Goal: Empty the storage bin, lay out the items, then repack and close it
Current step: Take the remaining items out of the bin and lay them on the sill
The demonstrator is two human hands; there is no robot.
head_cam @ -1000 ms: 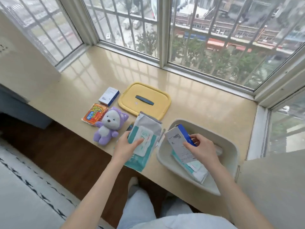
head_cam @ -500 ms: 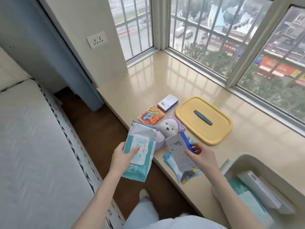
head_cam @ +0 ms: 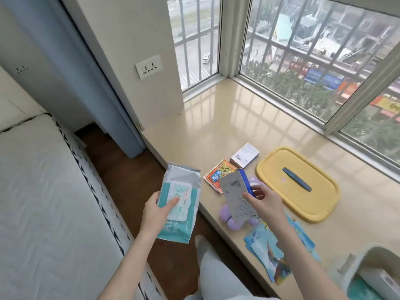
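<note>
My left hand (head_cam: 156,215) holds a teal and white wipes pack (head_cam: 180,202) out over the floor, left of the sill's edge. A grey and blue carton (head_cam: 237,195) is gripped by my right hand (head_cam: 265,204), above a purple plush toy (head_cam: 232,220) that it partly hides. On the sill lie an orange snack packet (head_cam: 216,175), a small white and blue box (head_cam: 244,158), the yellow bin lid (head_cam: 298,182) and several blue picture cards (head_cam: 275,252). The grey storage bin (head_cam: 363,259) shows at the bottom right corner with items still inside.
The beige window sill (head_cam: 227,118) runs back to barred windows (head_cam: 313,50). A wall with a socket (head_cam: 149,66) stands at the sill's left end. Brown floor (head_cam: 121,169) and a white mattress (head_cam: 43,202) lie to the left, my legs below.
My view has swung left and down, pushing the bin to the bottom right corner. Both hands have carried the wipes pack and the carton leftward, the carton now over the plush toy.
</note>
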